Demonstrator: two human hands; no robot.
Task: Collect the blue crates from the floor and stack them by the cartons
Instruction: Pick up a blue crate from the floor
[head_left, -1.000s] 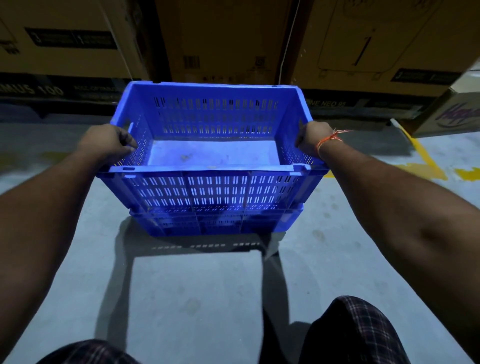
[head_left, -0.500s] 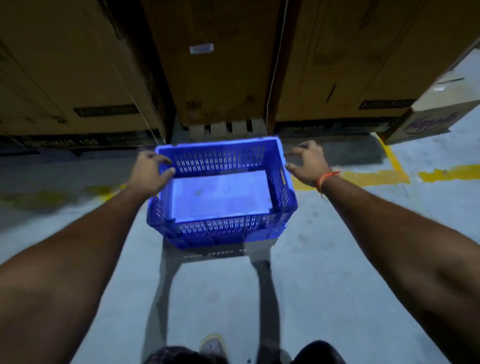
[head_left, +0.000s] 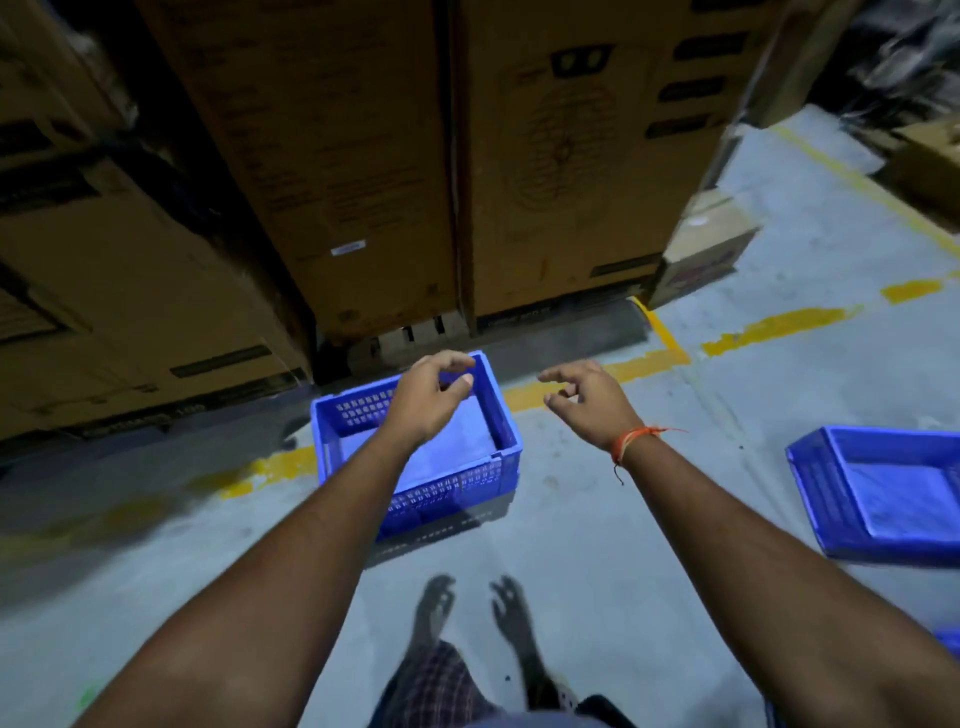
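Observation:
A stack of blue crates (head_left: 452, 483) stands on the floor in front of the tall brown cartons (head_left: 550, 171). My left hand (head_left: 428, 397) hovers over the top crate with loosely curled fingers and holds nothing. My right hand (head_left: 584, 397), an orange thread at its wrist, hangs in the air to the right of the stack, fingers relaxed and empty. Another blue crate (head_left: 883, 493) lies on the floor at the right, and a sliver of blue (head_left: 949, 640) shows at the right edge below it.
More cartons (head_left: 119, 291) line the left side. A smaller box (head_left: 701, 249) sits at the right corner of the cartons. Yellow floor lines (head_left: 769, 325) run across the grey concrete. My legs show at the bottom.
Both hands have let go of the crate stack and lifted off it. The view has risen and pulled back, bringing the crate on the right into sight.

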